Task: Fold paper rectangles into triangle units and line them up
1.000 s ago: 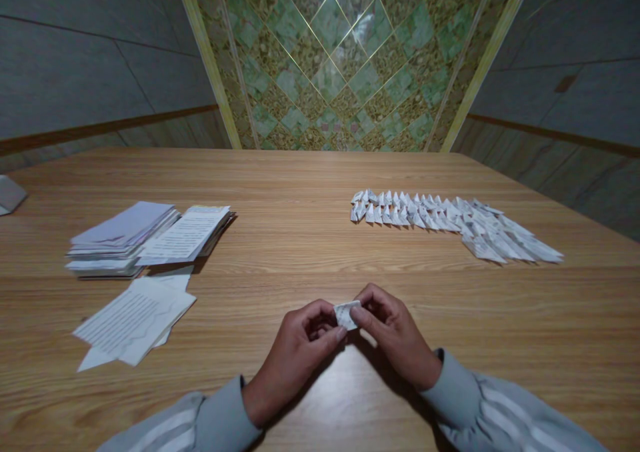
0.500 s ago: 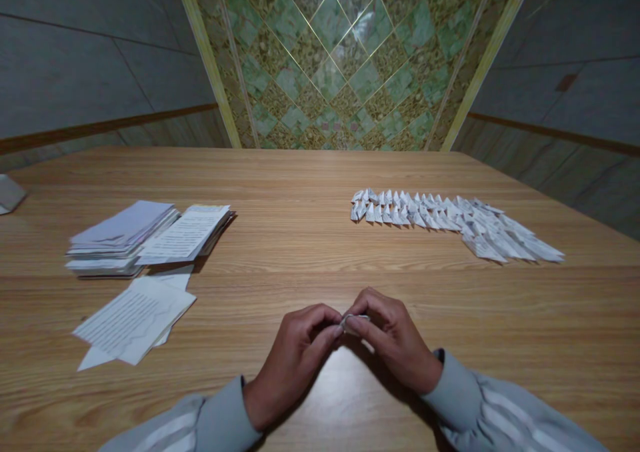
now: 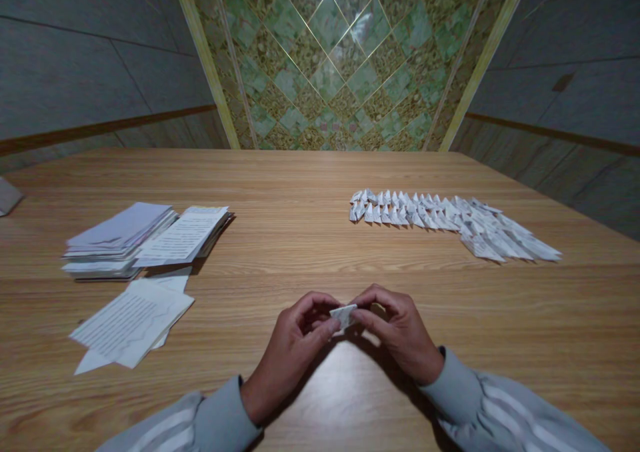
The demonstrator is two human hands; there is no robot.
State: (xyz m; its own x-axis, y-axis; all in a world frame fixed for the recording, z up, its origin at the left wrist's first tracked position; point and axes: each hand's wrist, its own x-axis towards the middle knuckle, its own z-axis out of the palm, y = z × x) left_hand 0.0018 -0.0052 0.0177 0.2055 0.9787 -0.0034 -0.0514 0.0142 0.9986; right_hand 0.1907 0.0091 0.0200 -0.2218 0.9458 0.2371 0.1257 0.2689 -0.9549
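A small folded piece of white paper (image 3: 344,316) is pinched between my two hands, a little above the table's near middle. My left hand (image 3: 303,339) grips its left end between thumb and fingers. On the other side, my right hand (image 3: 395,325) has thumb and forefinger closed on the paper's right end. The fingertips behind the paper are partly hidden. Several folded paper pieces (image 3: 410,212) stand in rows beyond my right hand, the larger ones lying at the right end.
Two stacks of paper stand at the left: a pale stack (image 3: 120,229) and a stack of printed sheets (image 3: 183,235). Loose printed sheets (image 3: 133,319) lie in front of them. A white object (image 3: 7,195) sits at the far left edge. The wooden table (image 3: 280,185) reaches a tiled wall (image 3: 330,72).
The folded paper has turned so that its flat face shows between my hands. My fingertips have moved slightly apart. The stacks and paper rows stay in place.
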